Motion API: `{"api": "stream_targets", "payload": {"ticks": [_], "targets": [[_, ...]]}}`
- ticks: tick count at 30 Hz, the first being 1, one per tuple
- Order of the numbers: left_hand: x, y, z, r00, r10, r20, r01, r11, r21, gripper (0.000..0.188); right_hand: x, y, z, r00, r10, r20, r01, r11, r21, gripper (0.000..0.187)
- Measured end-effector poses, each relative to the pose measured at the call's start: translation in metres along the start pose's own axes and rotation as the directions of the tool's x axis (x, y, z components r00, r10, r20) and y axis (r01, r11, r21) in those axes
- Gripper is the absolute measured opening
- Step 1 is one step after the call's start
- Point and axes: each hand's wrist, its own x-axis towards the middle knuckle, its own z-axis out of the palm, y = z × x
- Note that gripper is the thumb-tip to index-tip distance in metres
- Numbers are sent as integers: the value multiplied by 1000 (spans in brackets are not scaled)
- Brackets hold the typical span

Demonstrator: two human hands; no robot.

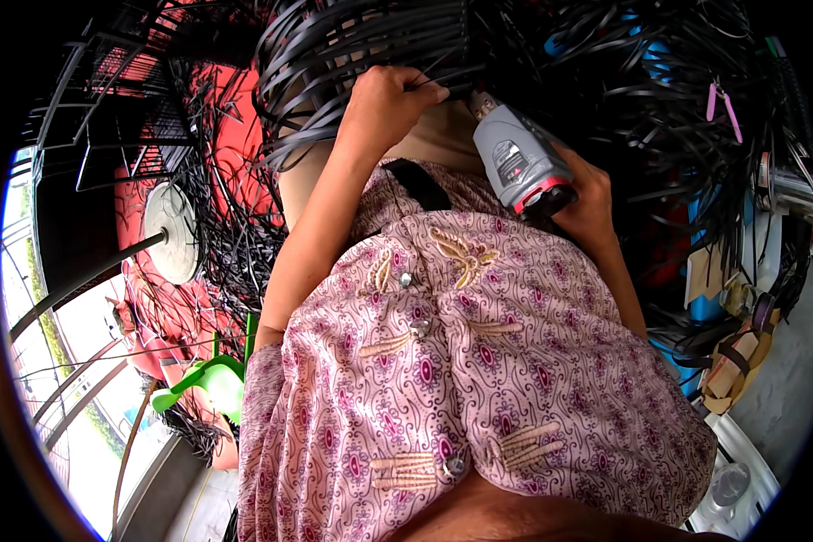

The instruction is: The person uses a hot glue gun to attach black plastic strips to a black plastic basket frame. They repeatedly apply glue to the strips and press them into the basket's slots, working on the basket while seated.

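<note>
My left hand (387, 101) presses its fingers on a bundle of black plastic strips (352, 45) stretched over a curved frame just above my lap. My right hand (587, 200) grips a grey power tool (515, 158) with a red band, its nose pointing up toward the strips beside my left fingertips. The tool's tip is partly hidden behind the strips. My patterned pink garment (461, 361) fills the lower middle of the view.
Loose black strips (677, 99) lie heaped at the upper right and over the red floor (235, 135) at left. A fan base with a pole (172, 233) and a green plastic stool (210, 378) stand at left. Cardboard pieces (736, 361) and a clear bottle (730, 483) lie at right.
</note>
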Motion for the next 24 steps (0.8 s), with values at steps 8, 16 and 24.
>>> {"api": "stream_targets", "payload": {"ticks": [8, 16, 24], "targets": [[4, -2, 13, 973, 195, -127, -160, 957, 244, 28, 0, 8, 2, 999, -45, -7, 45, 999, -20, 55], [5, 1, 14, 982, 139, -126, -106, 966, 236, 27, 16, -7, -3, 995, -89, 33, 92, 990, -106, 53], [3, 4, 13, 978, 155, -141, -115, 958, 262, 27, 18, -4, 1, 989, -145, 19, 146, 976, -163, 49]]}}
